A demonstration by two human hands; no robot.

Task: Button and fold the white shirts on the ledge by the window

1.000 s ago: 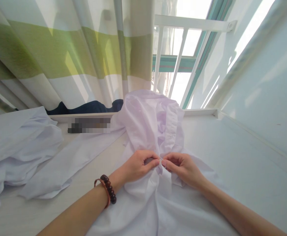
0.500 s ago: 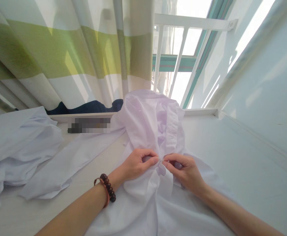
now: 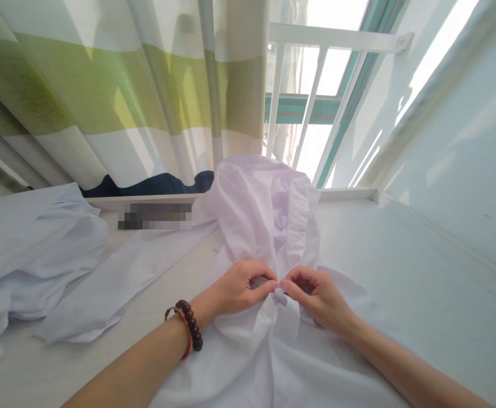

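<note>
A white shirt (image 3: 265, 215) lies bunched on a white table (image 3: 401, 272), its front placket running toward me. My left hand (image 3: 241, 288), with a brown bead bracelet (image 3: 190, 333) on the wrist, pinches the left edge of the placket. My right hand (image 3: 316, 294) pinches the opposite edge, fingertips almost touching those of the left hand. Both hands are closed on the fabric at the same spot. A small button shows on the placket farther up.
A second crumpled white garment (image 3: 30, 249) lies at the left, one long sleeve (image 3: 120, 277) stretched across the table. Behind hang green and white striped curtains (image 3: 103, 96) and a window with a white rail (image 3: 333, 39). A white wall rises at the right.
Both hands have stayed at the placket, shifting slightly lower and closer together; the fingertips work the fabric. The shirt has barely moved.
</note>
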